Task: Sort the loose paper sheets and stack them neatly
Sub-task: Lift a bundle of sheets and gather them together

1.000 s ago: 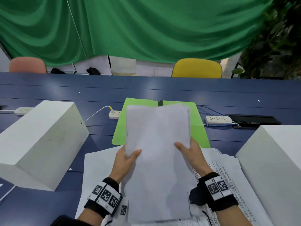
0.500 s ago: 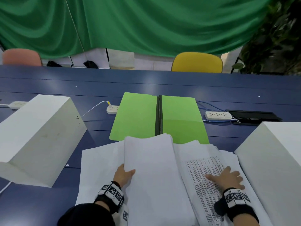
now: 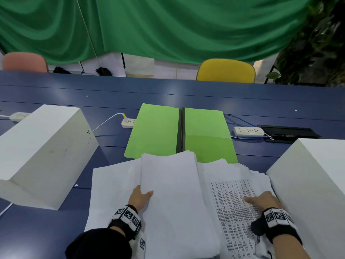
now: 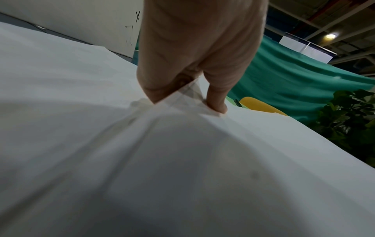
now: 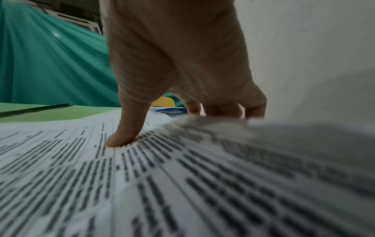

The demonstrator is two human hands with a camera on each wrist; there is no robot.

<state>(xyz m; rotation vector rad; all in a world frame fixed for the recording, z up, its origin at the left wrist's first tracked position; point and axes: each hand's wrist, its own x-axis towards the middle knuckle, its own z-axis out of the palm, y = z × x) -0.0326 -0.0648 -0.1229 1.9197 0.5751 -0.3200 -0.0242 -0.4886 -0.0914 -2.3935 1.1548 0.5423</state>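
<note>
A thick stack of blank white sheets (image 3: 173, 193) lies on the spread of loose paper at the near table edge. My left hand (image 3: 141, 195) grips its left edge, thumb on top and fingers underneath; the left wrist view shows the thumb (image 4: 217, 102) pressing the paper's edge (image 4: 182, 160). To the right lies a printed sheet (image 3: 231, 212) on top of fanned loose sheets. My right hand (image 3: 261, 200) rests on it with fingers spread, holding nothing. In the right wrist view the thumb (image 5: 121, 137) presses the print (image 5: 142, 176), and the paper bulges up before the fingers.
An open green folder (image 3: 156, 131) with a black spine lies just beyond the papers. White boxes stand at left (image 3: 43, 152) and right (image 3: 313, 184), close to the paper pile. Two power strips (image 3: 128, 122) (image 3: 249, 131) and cables lie behind. More blank sheets (image 3: 112, 184) spread leftward.
A second ago both hands held the blank stack raised over the folder. It now lies on the pile; my right hand has let go and moved right onto the printed sheet.
</note>
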